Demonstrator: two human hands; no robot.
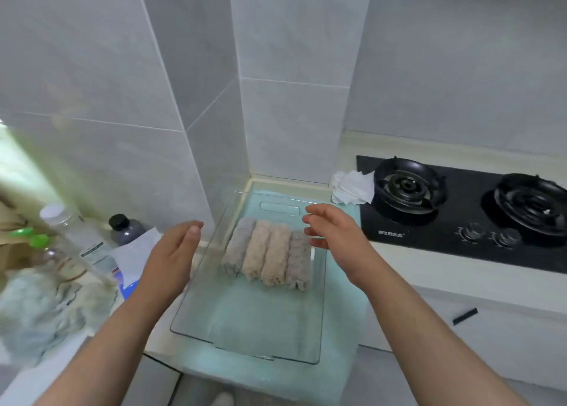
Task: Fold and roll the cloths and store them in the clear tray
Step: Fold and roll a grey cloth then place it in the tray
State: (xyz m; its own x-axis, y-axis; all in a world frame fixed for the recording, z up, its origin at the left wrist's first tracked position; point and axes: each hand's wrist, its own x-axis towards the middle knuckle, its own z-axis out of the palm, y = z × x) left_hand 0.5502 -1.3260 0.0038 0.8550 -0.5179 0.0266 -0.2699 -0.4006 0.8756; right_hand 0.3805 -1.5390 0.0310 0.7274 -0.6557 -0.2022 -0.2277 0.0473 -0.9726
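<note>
Head view. The clear tray (260, 319) is sitting on a pale green mat (260, 381) at the corner of the counter, against the tiled wall. Four rolled cloths (267, 253) are lying inside it, side by side and touching, in the far half of the tray: a grey roll at each end and two beige rolls between them. The near half of the tray is showing only its bare floor.

The left hand (175, 258) is hovering just outside the tray's left wall, fingers straight and together, palm turned inward, gripping nothing. The right hand (334, 233) is hovering over the tray's far right corner, fingers relaxed and spread, also gripping nothing. Its fingertips are overlapping the end of the right grey roll; contact cannot be determined.

To the right, a black gas hob (460, 218) is occupying the counter, with crumpled white paper (352, 187) lying at its left edge. To the left, a dark-capped bottle (125, 229) and a clear bottle (70, 230) with a white cap are standing near a blurred pile of pale fabric (40, 310).
</note>
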